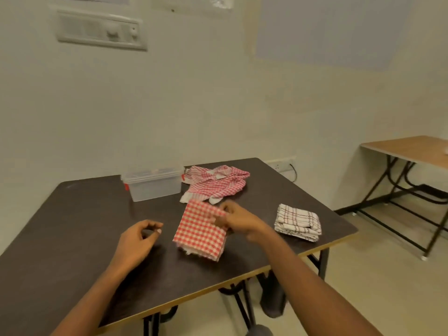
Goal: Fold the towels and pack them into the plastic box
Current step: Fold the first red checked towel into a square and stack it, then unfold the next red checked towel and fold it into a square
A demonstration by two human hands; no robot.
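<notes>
**Mid-fold on the checked one, nothing boxed yet**

Your right hand [232, 220] pinches the far edge of the red checked towel [198, 231], folded just in front of the plastic box [152, 185], probably to square it up. Your left hand [138, 241] is loosely curled and holds nothing. The crumpled red pile [215, 184] sits beside the box, and the folded white towel [298, 221] lies well off to its right.

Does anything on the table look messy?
Yes. The red striped towel lies crumpled in a heap beside the plastic box, while the checked towel and the white towel are folded.
</notes>
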